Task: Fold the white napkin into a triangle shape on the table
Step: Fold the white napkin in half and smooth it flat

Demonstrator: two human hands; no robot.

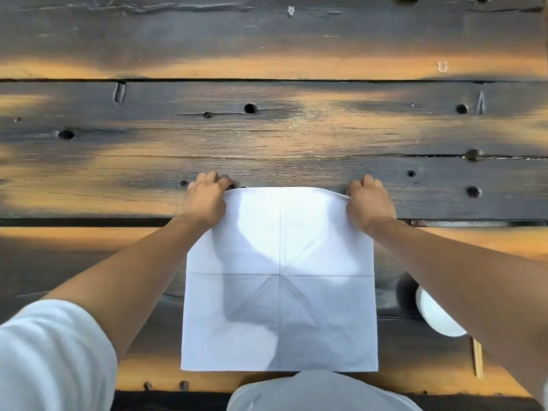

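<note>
The white napkin (280, 280) lies spread as a square on the dark wooden table (267, 137), close to the near edge. Crease lines cross it: one vertical, one horizontal, and diagonals in the lower half. My left hand (206, 198) pinches its far left corner. At the far right corner my right hand (369, 203) grips the cloth the same way. The far edge is slightly lifted and curved between the two hands.
A white round object (439, 315), partly hidden under my right forearm, sits on the table to the right of the napkin. A thin wooden stick (477, 358) lies near the front edge. The planks have holes and gaps.
</note>
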